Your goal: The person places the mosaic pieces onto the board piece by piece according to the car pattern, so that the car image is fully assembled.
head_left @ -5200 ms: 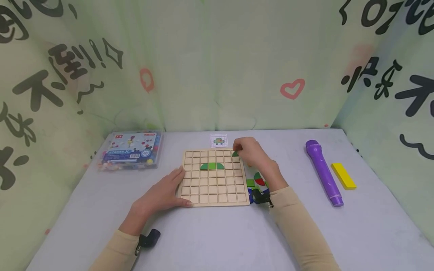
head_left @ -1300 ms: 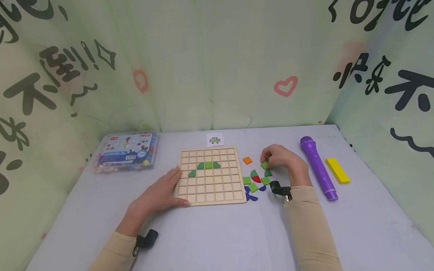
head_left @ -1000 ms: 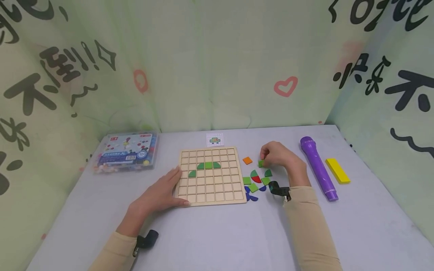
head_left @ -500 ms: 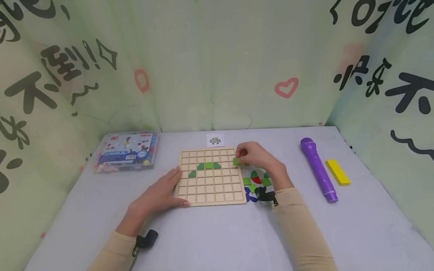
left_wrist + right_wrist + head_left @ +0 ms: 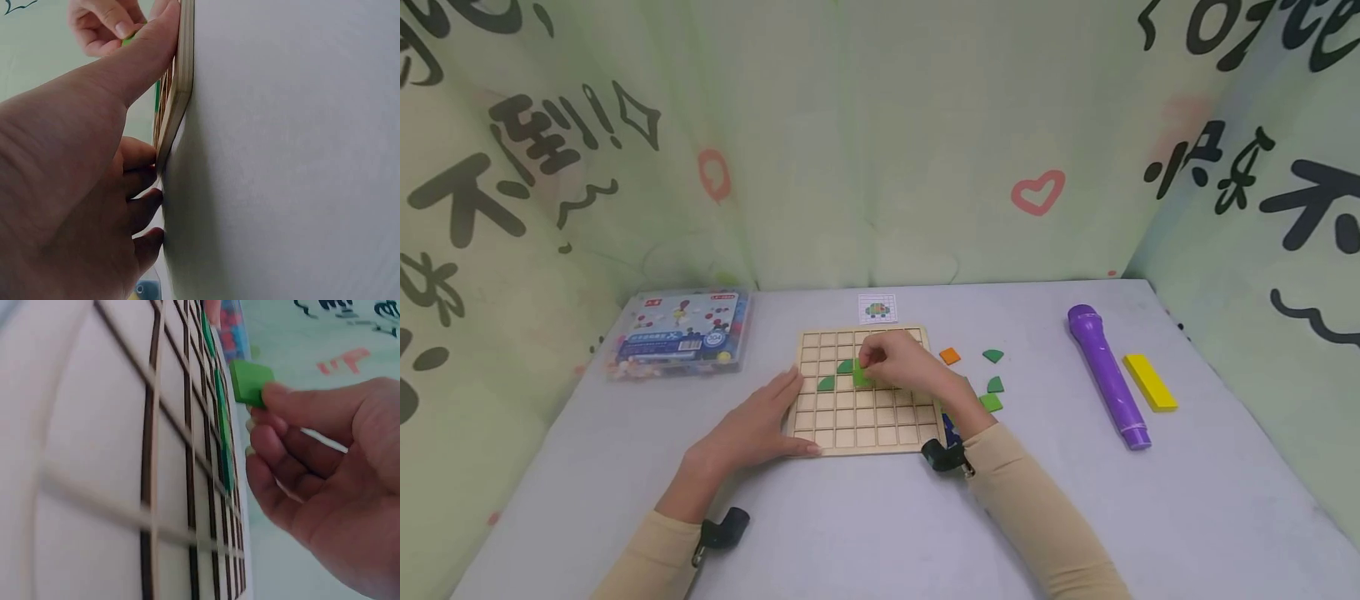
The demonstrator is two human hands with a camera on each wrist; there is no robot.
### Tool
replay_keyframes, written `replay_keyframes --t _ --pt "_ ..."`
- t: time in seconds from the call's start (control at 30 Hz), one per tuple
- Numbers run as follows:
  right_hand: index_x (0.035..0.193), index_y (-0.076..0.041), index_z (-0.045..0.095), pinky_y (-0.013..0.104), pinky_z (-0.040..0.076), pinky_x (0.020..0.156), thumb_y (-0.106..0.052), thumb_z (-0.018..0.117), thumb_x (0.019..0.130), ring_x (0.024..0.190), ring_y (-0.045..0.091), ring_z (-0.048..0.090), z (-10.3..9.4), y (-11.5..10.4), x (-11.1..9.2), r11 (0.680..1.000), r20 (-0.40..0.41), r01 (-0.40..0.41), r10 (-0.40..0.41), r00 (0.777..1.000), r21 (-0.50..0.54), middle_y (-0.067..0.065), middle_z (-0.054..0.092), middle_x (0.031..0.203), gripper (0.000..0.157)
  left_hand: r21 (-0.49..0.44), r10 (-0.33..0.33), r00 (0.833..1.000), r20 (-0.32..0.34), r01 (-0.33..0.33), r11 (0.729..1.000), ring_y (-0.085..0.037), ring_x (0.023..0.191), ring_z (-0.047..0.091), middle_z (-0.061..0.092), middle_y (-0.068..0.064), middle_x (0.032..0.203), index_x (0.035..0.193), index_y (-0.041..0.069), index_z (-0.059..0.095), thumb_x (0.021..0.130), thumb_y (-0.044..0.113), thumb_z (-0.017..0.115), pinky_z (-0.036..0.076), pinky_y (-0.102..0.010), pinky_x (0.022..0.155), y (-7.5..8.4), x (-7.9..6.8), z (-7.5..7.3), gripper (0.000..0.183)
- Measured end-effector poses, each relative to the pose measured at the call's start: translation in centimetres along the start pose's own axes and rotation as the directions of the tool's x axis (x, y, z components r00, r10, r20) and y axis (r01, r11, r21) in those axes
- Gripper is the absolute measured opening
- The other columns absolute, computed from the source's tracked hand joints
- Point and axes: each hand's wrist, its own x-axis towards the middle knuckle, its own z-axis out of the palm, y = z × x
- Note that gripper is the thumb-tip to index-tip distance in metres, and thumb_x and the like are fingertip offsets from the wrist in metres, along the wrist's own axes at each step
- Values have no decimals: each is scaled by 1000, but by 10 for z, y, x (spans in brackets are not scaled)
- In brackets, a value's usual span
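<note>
A wooden grid board (image 5: pixel 865 437) lies on the white table. My left hand (image 5: pixel 748 429) rests at its left side, fingers along the left edge and thumb at the front corner. Over the board, my right hand (image 5: pixel 902 362) pinches a light green square tile (image 5: pixel 250 381) between thumb and fingers. In the right wrist view this tile is tilted and raised off the grid. Dark green quarter-round tiles (image 5: pixel 845 367) sit in cells, one of them (image 5: pixel 826 383) a row nearer. In the head view my right hand hides the other tiles of the upper row.
Right of the board lie an orange tile (image 5: pixel 950 356), a green quarter-round tile (image 5: pixel 992 356) and a green square tile (image 5: pixel 991 402). A pattern card (image 5: pixel 877 308) lies behind the board. Around stand a clear box (image 5: pixel 681 333), a purple tube (image 5: pixel 1108 375) and a yellow block (image 5: pixel 1150 382).
A dark green quarter-round tile went from my right hand into a left cell. My right hand then picked up a light green square tile and carried it left over the board. My left hand stayed.
</note>
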Motion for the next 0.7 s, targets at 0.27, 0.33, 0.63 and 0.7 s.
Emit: replay_keyframes --t 0.27,0.33,0.63,0.7 --pt "85 -7 70 24 50 70 -1 69 87 77 14 58 23 -16 10 995 -106 -7 -4 994 -104 2 68 84 6 10 4 1000 2 -4 1000 -34 153 21 14 -12 168 159 7 19 71 73 72 28 -50 123 -1 2 0 122" --pt "84 -7 70 24 49 68 0 68 87 75 14 57 28 -17 11 991 -118 -16 0 993 -134 2 68 83 8 6 11 1000 -2 -11 1000 -34 153 21 14 -12 168 159 6 19 71 72 72 28 -50 123 0 1 0 122" --pt "90 -5 75 32 58 82 6 63 87 92 20 67 36 -27 8 947 -66 -17 -5 998 -322 6 74 96 17 4 2 1000 -1 -2 1000 -33 154 21 13 -11 168 159 8 19 71 72 72 28 -49 123 1 0 -1 122" --pt "92 -5 78 35 58 90 9 61 85 102 22 68 35 -30 7 941 -27 -16 7 1000 -339 7 75 102 23 0 4 1000 0 -4 1000 -34 154 21 13 -11 168 159 7 18 71 72 72 28 -49 123 0 0 -1 123"
